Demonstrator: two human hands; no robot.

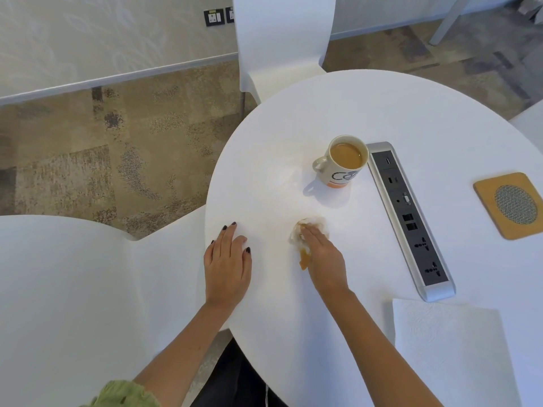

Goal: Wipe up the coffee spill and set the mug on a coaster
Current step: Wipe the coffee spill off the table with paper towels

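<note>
- The right hand (321,254) presses a crumpled, coffee-stained tissue (308,233) flat onto the counter (411,113), fingers laid over it rather than curled round; a brown smear (304,261) shows at the heel of the hand, at its 7 o'clock.
- The left hand (227,257) lies flat and holds nothing, fingers spread, braced near the counter's 9 o'clock edge.
- To wipe well, I judge it best to draw the tissue back over that smear, folding the wet side inward so it lifts rather than spreads.
- The mug (343,161), nearly full, stands at 12 o'clock from the tissue, just beside the socket strip (408,218).
- The coaster (511,205) lies at 3 o'clock, beyond the strip, near the rim.
- A clean paper towel (446,348) lies at 5 o'clock.
- Open room lies between the hands; carrying the mug means crossing the sockets, so keep it level.
</note>
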